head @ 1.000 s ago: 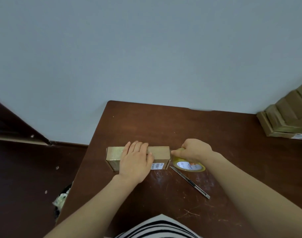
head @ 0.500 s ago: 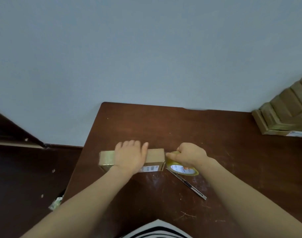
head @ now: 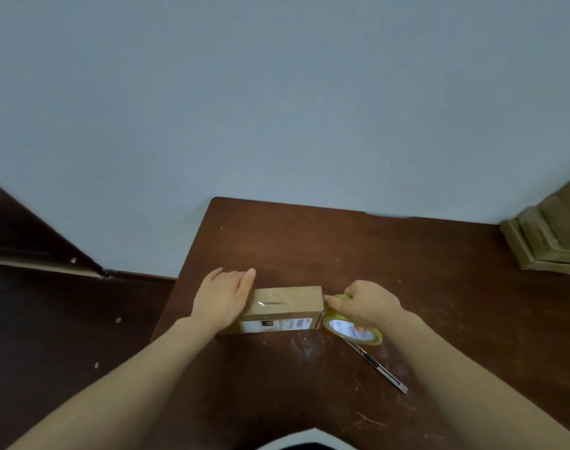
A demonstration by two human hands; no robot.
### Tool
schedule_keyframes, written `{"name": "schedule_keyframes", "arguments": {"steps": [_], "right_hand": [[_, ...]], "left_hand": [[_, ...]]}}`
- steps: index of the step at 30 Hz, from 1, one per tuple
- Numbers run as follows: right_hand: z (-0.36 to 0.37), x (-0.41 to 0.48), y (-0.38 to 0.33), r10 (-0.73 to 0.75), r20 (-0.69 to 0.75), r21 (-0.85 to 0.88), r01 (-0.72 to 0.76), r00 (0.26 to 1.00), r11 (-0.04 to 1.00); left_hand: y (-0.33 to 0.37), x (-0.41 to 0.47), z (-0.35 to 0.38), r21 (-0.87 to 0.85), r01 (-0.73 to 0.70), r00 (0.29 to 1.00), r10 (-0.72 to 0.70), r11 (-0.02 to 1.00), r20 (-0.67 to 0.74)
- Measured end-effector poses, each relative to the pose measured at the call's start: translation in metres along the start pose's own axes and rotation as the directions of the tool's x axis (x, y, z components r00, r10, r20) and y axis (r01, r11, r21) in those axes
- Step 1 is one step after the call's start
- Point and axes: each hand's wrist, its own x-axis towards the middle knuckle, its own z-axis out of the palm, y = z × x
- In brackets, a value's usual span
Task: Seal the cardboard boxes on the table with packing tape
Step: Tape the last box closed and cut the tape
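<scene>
A small oblong cardboard box (head: 290, 303) lies on the dark brown table (head: 309, 241), with shiny clear tape along its top and a white label on its near side. My left hand (head: 223, 295) lies flat with straight fingers over the box's left end. My right hand (head: 363, 303) grips a yellowish roll of packing tape (head: 351, 329) held against the box's right end. The box's left end is hidden under my left hand.
A slim metal utility knife (head: 377, 365) lies on the table just in front of the tape roll. A stack of cardboard boxes (head: 549, 235) stands at the table's far right. The table's left edge drops to a dark floor (head: 66, 319).
My left hand has slid leftward along the box top, from its middle to its left end, baring the taped top. My right hand has kept the roll at the box's right end.
</scene>
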Motion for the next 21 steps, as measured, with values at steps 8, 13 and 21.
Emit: {"name": "schedule_keyframes", "arguments": {"steps": [8,13,21], "right_hand": [[0.002,0.003,-0.005,-0.007,-0.005,-0.056,0.006,1.0,0.998],[0.002,0.006,-0.01,0.009,-0.023,-0.078,-0.011,1.0,0.997],[0.003,0.001,-0.012,-0.009,0.017,-0.047,0.009,1.0,0.999]], "left_hand": [[0.011,0.006,0.004,0.322,0.037,0.997,-0.055,0.946,0.047],[0.035,0.008,0.017,0.327,-0.072,0.993,0.038,0.942,0.109],[0.093,0.012,0.039,0.327,-0.159,0.984,0.123,0.931,0.126]]}}
